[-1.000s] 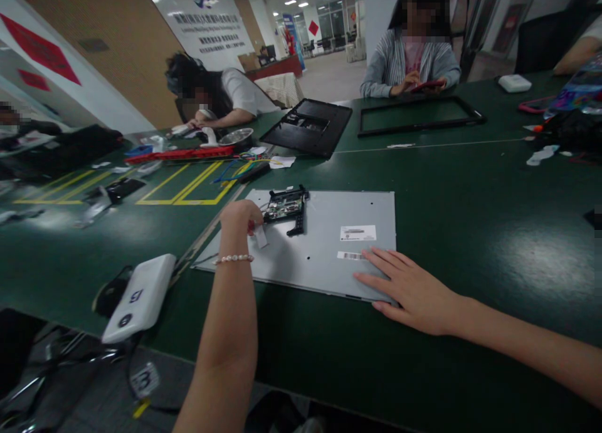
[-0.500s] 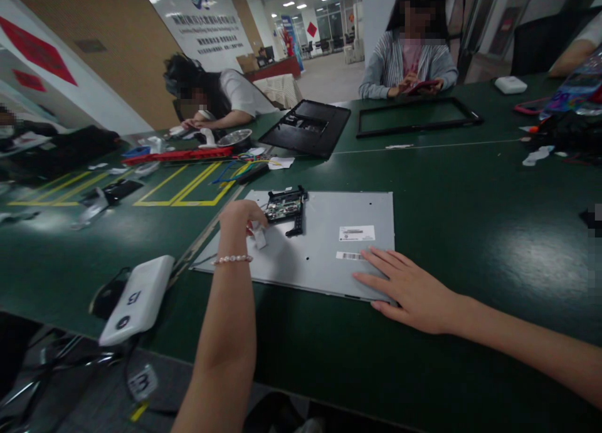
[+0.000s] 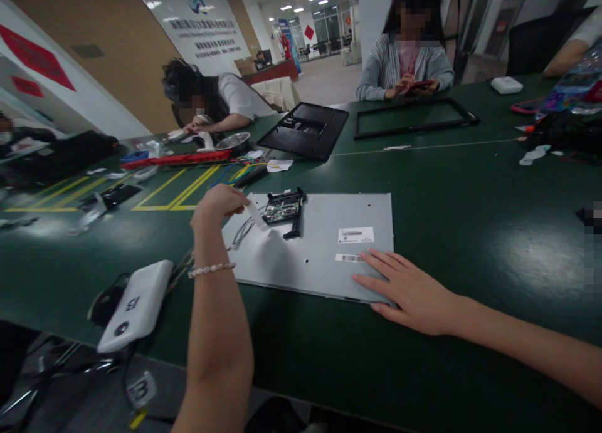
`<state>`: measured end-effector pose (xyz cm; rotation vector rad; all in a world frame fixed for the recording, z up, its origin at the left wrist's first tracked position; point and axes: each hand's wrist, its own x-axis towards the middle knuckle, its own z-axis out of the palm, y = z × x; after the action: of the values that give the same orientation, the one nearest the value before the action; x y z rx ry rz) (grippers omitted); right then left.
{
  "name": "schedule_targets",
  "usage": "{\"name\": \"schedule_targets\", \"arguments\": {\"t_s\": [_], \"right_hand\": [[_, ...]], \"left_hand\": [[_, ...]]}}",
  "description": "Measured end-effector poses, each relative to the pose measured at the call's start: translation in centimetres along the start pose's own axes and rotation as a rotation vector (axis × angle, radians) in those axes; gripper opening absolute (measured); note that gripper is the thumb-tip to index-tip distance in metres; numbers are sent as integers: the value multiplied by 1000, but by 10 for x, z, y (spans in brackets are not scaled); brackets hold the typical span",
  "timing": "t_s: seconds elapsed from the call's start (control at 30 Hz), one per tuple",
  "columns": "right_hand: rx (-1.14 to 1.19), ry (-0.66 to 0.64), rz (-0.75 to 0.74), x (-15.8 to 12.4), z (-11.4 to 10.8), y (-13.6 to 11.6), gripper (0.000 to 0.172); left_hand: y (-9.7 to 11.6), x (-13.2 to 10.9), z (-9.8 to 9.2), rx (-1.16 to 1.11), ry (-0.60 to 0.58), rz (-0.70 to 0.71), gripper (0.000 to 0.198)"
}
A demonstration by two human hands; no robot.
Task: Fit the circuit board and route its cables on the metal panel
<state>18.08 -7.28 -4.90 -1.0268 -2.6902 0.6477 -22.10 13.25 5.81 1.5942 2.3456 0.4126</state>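
On the panel (image 3: 324, 217), the right hand (image 3: 408, 290) (spread) hides one corner.

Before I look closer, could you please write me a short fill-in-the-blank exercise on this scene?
1. The left hand holds a strip that is ____ in colour.
2. The beaded bracelet circles the arm on the person's own ____ side.
3. Of the upper label and the lower label on the panel, the right hand partly covers the ____ one.
4. The table beneath the panel is ____ in colour.
Missing words: white; left; lower; green.
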Motion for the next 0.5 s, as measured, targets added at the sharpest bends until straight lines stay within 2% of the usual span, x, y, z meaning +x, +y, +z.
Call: {"name": "schedule_targets", "arguments": {"t_s": [0.1,0.17,0.27,0.37,0.5], "right_hand": [[14,0,7,0,0,0,59],[24,3,10,0,-1,-1,59],[32,2,9,0,-1,-1,60],[23,-7,10,1,-1,-1,60],[11,-16,7,1,0,0,60]], "left_hand": [[15,-1,9,-311,84,64,8],[26,-1,29,-529,115,79,11],[39,3,67,-723,104,26,8],[44,10,94,-807,48,-19,8],[39,18,99,-721,18,-44,22]]}}
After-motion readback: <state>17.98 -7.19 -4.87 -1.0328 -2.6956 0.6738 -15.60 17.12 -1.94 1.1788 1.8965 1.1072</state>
